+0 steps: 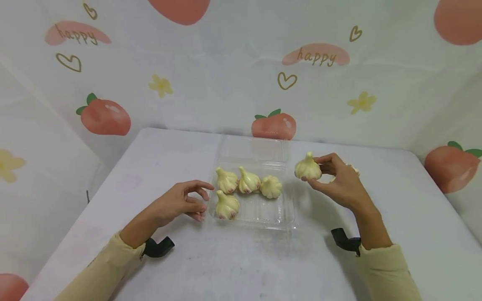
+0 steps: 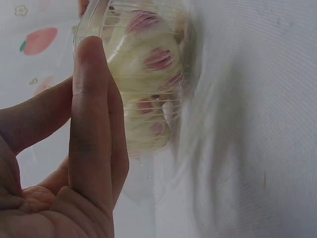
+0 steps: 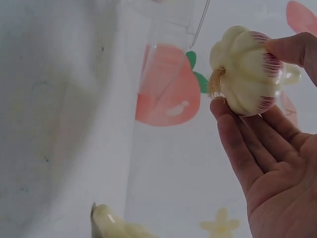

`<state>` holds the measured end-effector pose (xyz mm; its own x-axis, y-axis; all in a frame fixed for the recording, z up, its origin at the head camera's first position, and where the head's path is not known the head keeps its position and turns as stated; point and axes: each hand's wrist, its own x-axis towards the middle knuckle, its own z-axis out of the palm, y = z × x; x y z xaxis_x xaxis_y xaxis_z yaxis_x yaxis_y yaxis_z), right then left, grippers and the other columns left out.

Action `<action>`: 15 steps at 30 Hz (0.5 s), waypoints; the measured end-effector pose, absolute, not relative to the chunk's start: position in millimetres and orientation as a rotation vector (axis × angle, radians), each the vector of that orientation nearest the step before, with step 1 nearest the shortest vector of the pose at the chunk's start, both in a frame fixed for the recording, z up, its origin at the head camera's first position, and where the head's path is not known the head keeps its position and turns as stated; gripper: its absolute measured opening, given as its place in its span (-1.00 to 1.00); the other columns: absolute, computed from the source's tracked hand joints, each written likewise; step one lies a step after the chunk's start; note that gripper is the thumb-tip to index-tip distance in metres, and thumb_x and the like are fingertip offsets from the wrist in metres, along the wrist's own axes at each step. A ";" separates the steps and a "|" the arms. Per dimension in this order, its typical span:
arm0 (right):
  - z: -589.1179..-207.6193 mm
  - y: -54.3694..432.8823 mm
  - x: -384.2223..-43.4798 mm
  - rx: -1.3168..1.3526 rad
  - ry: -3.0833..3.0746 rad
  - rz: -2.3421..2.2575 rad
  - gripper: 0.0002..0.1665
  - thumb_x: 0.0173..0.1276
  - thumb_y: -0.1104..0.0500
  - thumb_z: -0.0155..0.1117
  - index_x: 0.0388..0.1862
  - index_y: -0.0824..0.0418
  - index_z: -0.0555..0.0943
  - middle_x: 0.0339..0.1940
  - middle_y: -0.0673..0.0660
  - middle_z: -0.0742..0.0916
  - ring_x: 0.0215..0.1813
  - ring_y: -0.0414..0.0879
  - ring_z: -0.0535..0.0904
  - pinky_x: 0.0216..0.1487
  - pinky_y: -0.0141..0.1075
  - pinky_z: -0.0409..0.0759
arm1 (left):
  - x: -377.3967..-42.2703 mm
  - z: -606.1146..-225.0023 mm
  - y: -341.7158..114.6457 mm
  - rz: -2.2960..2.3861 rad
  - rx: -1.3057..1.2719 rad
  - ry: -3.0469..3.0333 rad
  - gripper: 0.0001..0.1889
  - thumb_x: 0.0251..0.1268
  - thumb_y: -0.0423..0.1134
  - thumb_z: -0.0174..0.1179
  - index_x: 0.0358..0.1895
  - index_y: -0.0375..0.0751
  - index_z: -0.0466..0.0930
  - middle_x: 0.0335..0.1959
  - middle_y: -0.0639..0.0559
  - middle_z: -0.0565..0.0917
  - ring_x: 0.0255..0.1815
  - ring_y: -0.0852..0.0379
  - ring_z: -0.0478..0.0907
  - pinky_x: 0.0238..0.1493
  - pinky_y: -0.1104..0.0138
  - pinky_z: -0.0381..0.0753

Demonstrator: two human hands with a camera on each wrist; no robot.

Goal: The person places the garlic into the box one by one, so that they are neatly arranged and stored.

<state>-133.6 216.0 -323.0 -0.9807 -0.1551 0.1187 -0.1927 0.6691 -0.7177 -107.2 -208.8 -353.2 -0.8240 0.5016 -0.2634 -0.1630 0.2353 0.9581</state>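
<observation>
Garlic bulb pinched between thumb and fingers of right hand; left hand, fingers loosely parted, clear container just beside it, contact unclear.

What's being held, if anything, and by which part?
A garlic bulb, held by the sides of its rounded body in the right hand. The left hand grips nothing, near the clear container.

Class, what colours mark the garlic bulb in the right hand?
Creamy white garlic bulb with purplish-red streaks, clearest in the right wrist view.
</observation>
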 end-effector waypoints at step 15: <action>-320.4 200.3 -127.9 0.478 -2.745 1.215 -0.47 0.22 0.10 0.49 0.08 0.15 0.45 0.16 0.10 0.71 0.06 0.02 0.69 0.05 -0.56 0.47 | -106.0 -352.5 -210.4 1.644 0.311 1.963 -0.36 0.25 -0.42 0.29 0.40 -0.36 0.31 -0.08 -0.17 0.43 -0.35 0.09 0.70 -0.24 0.14 0.79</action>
<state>-127.9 200.3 -320.4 -0.9454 -0.2425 0.2176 -0.3241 0.6320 -0.7040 -106.0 -210.4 -352.5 -0.8193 0.5091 -0.2638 -0.1706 0.2229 0.9598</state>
